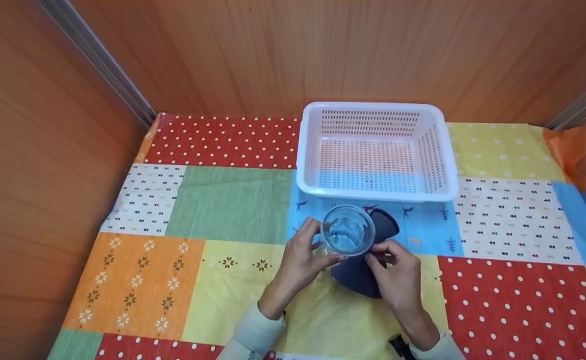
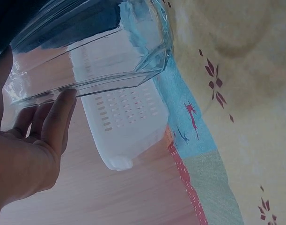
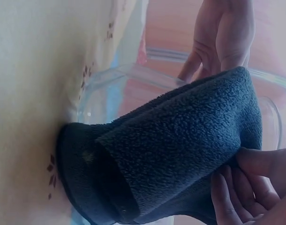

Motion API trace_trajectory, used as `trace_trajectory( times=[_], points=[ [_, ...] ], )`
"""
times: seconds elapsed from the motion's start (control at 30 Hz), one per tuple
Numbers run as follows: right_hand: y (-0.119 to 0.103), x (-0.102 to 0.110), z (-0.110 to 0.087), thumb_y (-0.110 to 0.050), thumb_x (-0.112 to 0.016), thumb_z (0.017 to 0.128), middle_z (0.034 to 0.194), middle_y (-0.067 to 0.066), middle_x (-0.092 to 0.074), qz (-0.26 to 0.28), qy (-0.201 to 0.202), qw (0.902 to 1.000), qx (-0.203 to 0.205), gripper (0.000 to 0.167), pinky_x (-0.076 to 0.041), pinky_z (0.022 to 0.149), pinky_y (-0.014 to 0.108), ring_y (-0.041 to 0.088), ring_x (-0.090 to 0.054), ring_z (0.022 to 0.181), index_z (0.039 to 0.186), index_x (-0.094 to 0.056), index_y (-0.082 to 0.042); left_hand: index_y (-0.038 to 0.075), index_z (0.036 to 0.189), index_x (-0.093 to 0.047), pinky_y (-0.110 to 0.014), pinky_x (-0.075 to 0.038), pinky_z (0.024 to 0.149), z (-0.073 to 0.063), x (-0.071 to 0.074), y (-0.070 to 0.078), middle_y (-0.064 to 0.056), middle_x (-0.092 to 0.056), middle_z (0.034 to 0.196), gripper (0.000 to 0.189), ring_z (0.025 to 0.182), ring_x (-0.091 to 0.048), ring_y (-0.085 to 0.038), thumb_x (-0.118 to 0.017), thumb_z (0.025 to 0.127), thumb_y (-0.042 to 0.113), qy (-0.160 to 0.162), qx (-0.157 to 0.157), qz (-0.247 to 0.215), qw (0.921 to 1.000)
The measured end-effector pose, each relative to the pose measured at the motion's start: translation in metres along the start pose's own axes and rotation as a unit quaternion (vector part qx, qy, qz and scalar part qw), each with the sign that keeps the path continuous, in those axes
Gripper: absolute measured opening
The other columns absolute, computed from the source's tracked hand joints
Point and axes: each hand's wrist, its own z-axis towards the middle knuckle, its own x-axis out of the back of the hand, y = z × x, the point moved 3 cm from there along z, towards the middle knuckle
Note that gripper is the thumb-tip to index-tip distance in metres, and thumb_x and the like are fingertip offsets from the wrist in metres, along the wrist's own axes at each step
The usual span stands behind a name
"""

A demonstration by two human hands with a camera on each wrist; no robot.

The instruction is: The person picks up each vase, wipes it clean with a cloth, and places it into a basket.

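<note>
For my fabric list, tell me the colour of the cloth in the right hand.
The cloth is dark blue; the right wrist view shows it best.

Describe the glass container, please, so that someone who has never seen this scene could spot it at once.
Find the white perforated basket on the patchwork tablecloth. Just on its near side in the head view, look for the round-rimmed glass container next to a dark cloth. It alone is see-through; the basket is white, the cloth dark and fuzzy.
</note>
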Motion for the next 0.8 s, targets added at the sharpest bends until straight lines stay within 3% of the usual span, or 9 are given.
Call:
trace_trajectory(
  times=[0.23, 0.47, 0.8],
  points=[
    [0.011, -0.001, 0.002, 0.015, -0.080, 0.083, 0.093, 0.012, -0.075, -0.028, -0.032, 0.9989, -0.018, 0.019, -0.065, 0.080, 0.033, 0.028, -0.077, 0.086, 0.091, -0.074, -0.001, 0.012, 0.128, -0.063, -0.043, -0.064, 0.089, 0.002, 0.001, 0.001, -0.004, -0.063, 0.121, 0.060, 0.118, -0.066, -0.023, -0.096, 0.078, 0.014, -0.003, -0.006, 0.008, 0.9999],
    [0.026, -0.003, 0.003, 0.015, -0.080, 0.083, 0.092, 0.013, -0.076, -0.047, -0.062, 0.9960, -0.042, 0.019, -0.065, 0.077, 0.032, 0.027, -0.077, 0.082, 0.089, -0.072, -0.001, 0.013, 0.127, -0.064, -0.039, -0.064, 0.089, 0.002, 0.002, 0.001, 0.000, -0.062, 0.120, 0.059, 0.119, -0.066, -0.022, -0.096, 0.077, 0.015, -0.006, -0.005, 0.003, 1.0000],
    [0.041, -0.008, 0.005, 0.014, -0.080, 0.081, 0.089, 0.013, -0.075, -0.100, -0.109, 0.9862, -0.075, 0.021, -0.065, 0.077, 0.046, 0.027, -0.076, 0.082, 0.083, -0.068, -0.004, 0.014, 0.125, -0.063, -0.039, -0.064, 0.089, 0.003, 0.003, 0.001, 0.000, -0.062, 0.119, 0.059, 0.118, -0.065, -0.021, -0.097, 0.076, 0.013, -0.011, 0.002, -0.001, 0.9999]
  ],
)
